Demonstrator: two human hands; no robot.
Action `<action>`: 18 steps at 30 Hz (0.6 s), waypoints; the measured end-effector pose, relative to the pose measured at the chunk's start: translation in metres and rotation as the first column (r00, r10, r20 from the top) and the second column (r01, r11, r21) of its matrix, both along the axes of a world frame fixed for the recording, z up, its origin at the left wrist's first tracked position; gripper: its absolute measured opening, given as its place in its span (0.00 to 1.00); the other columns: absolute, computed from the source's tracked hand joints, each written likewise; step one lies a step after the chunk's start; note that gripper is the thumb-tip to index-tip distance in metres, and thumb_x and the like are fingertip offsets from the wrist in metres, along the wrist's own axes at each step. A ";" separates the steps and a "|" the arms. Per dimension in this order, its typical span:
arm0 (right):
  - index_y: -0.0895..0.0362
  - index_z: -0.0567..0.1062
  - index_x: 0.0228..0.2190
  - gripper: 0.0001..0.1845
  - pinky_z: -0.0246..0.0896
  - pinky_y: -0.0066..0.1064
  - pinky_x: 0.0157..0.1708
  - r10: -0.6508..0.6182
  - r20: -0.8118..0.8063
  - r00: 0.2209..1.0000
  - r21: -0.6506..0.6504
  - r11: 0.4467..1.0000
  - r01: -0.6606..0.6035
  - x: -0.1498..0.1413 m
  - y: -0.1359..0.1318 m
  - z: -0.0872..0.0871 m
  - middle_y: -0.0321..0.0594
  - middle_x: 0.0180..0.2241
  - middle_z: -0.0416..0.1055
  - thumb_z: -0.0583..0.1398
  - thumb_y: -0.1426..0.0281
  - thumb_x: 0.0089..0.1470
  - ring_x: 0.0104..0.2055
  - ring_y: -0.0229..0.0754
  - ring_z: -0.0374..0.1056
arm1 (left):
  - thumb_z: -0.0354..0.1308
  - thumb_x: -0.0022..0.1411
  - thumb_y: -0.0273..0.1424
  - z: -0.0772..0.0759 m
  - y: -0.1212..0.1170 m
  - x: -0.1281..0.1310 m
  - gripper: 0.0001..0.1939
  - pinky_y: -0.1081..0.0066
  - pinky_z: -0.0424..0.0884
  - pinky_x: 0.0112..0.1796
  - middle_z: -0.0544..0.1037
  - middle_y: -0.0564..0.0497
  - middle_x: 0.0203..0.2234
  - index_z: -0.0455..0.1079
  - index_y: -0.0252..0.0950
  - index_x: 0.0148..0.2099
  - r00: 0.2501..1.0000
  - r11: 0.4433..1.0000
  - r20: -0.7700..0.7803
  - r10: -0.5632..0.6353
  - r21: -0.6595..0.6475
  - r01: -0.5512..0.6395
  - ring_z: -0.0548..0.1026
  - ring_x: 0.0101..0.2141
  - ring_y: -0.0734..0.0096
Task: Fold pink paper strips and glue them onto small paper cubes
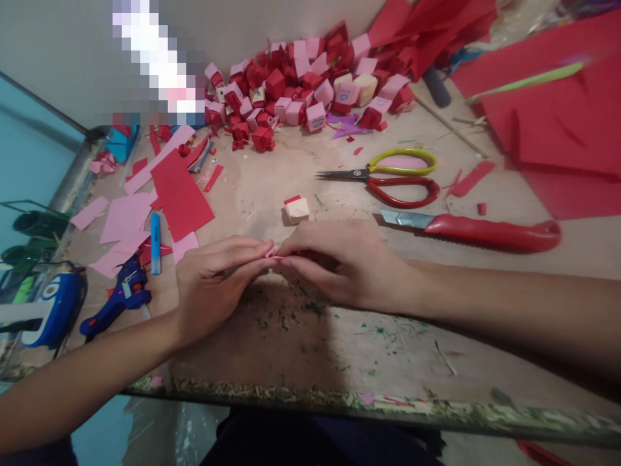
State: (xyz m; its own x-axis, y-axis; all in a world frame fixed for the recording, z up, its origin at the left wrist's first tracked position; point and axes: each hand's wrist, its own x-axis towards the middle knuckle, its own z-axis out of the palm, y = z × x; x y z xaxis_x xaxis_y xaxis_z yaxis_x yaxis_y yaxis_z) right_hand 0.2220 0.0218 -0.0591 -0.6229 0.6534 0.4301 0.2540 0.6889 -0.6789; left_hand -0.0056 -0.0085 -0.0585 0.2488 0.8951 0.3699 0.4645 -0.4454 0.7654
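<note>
Between the fingertips of both hands is a small piece of pink paper, mostly hidden by the fingers. My left hand pinches its left end, thumb below and fingers above. From the other side my right hand pinches it as well, the two hands nearly touching. Just beyond the right hand's knuckles sits a small cream-coloured block with a bit of red at its back. Yellow-and-red-handled scissors and a red-handled utility knife lie to the right, touched by neither hand.
A heap of small red and pink paper-covered cubes fills the back. On the left are a red paper rectangle, pink paper pieces, a blue marker, a blue glue gun and a tape dispenser. Large red sheets lie right.
</note>
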 end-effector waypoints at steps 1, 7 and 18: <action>0.61 0.80 0.40 0.09 0.61 0.30 0.34 -0.028 -0.003 1.000 -0.002 1.000 0.028 0.000 0.000 0.001 0.40 0.33 0.79 0.60 0.71 0.68 0.32 0.37 0.71 | 0.70 0.63 0.30 0.000 0.000 0.000 0.06 0.70 0.83 0.42 0.87 0.55 0.39 0.84 0.45 0.43 1.000 1.000 0.004 0.002 -0.003 -0.002 0.84 0.39 0.71; 0.59 0.78 0.36 0.10 0.60 0.31 0.34 -0.062 -0.002 0.998 0.107 0.992 0.062 0.000 -0.001 -0.001 0.38 0.31 0.78 0.58 0.71 0.69 0.31 0.37 0.70 | 0.70 0.63 0.31 0.002 0.001 0.002 0.04 0.70 0.84 0.39 0.87 0.54 0.37 0.84 0.45 0.41 0.999 0.995 0.052 0.014 -0.097 -0.008 0.84 0.36 0.69; 0.61 0.78 0.38 0.12 0.62 0.30 0.34 -0.037 0.009 0.999 0.211 0.977 0.034 0.001 -0.002 -0.009 0.42 0.34 0.79 0.57 0.69 0.70 0.34 0.38 0.72 | 0.69 0.63 0.31 0.009 0.002 0.007 0.02 0.72 0.82 0.34 0.87 0.55 0.32 0.84 0.44 0.37 0.995 0.984 0.098 -0.016 -0.177 0.034 0.84 0.32 0.71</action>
